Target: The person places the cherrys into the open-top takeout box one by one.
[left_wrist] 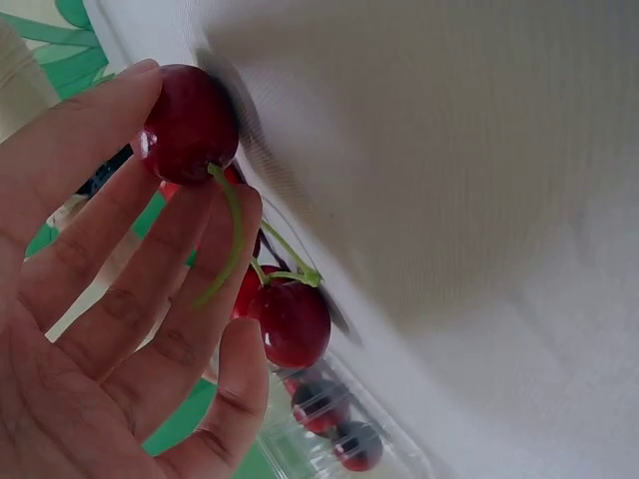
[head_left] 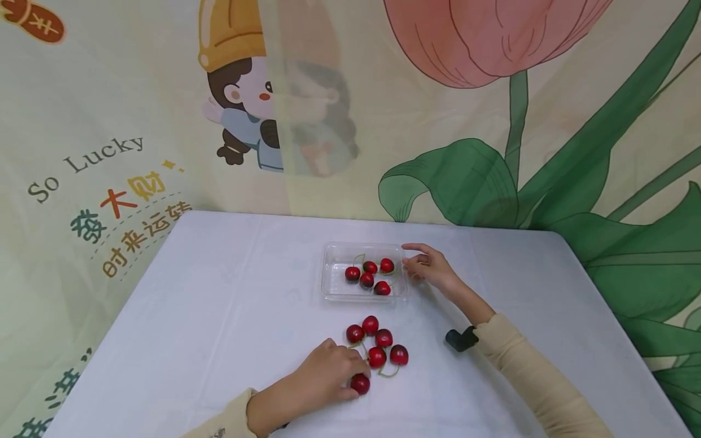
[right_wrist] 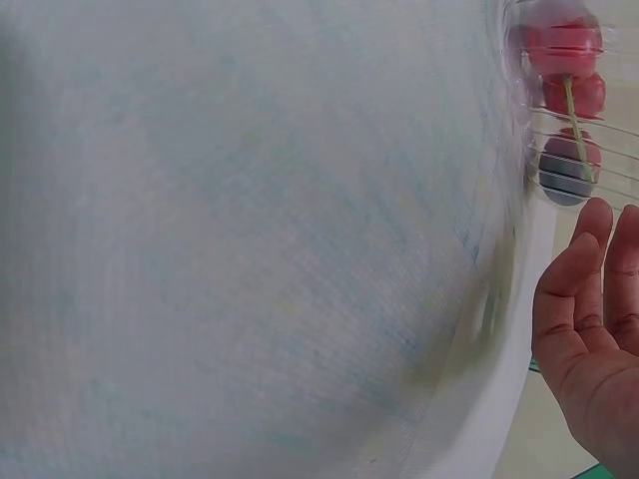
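Note:
My left hand (head_left: 330,372) pinches a dark red cherry (head_left: 360,384) at the table's near side. In the left wrist view, the thumb lies against this cherry (left_wrist: 190,125) and its green stem hangs across the fingers. Just beyond the hand lies a loose group of several cherries (head_left: 384,338), some with stems. Farther back is a clear plastic box (head_left: 335,292) with several cherries (head_left: 367,280) inside. Beside the box's right end is my right hand (head_left: 432,269), fingers loosely bent, fingertips at its wall; firm contact cannot be made out.
A white cloth covers the table (head_left: 246,292). Behind it hangs a printed backdrop (head_left: 350,201) with a tulip and a cartoon figure. A black device (head_left: 461,339) sits at the right wrist.

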A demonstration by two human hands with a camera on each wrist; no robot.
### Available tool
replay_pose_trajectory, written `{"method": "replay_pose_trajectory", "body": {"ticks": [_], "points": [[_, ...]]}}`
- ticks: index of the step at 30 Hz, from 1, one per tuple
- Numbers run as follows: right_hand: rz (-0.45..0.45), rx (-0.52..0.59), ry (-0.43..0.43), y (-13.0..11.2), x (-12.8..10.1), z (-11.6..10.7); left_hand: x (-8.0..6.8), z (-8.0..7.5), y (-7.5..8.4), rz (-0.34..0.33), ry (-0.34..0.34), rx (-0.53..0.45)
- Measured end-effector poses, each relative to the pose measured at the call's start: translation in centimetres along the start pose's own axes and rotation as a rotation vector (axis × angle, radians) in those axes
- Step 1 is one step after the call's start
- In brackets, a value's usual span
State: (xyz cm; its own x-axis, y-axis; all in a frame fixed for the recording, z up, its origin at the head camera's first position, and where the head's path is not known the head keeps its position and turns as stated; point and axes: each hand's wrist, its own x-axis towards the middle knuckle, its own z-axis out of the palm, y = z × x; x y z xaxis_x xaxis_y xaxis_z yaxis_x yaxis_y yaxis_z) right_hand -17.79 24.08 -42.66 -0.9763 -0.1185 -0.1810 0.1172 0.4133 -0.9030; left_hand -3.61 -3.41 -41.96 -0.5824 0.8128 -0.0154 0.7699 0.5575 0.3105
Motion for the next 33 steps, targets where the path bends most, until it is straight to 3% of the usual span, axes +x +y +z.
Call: {"method": "replay_pose_trajectory", "body": {"ticks": [10,16,19,23,28,33], "points": [[0.012,-0.010,0.003,0.2,0.2,0.1,0.3,-0.1,0.3,0.007,-0.011,0.010],[0.003,-0.005,0.002,0.2,0.2,0.0,0.1,-0.4,0.5,0.042,0.045,0.099],[0.006,-0.007,0.004,0.3,0.2,-0.1,0.1,-1.3,0.7,0.074,0.096,0.103],[0.011,0.002,0.007,0.3,0.1,-0.1,0.3,-3.4,0.8,0.092,0.169,0.027],[0.004,0.007,0.002,0.0,-0.1,0.0,0.3,-5.5,0.1,0.055,0.258,-0.042],[0.009,0.004,0.005,-0.1,-0.2,0.0,1.1,-7.1,-1.9,-0.015,0.316,-0.054]]}}
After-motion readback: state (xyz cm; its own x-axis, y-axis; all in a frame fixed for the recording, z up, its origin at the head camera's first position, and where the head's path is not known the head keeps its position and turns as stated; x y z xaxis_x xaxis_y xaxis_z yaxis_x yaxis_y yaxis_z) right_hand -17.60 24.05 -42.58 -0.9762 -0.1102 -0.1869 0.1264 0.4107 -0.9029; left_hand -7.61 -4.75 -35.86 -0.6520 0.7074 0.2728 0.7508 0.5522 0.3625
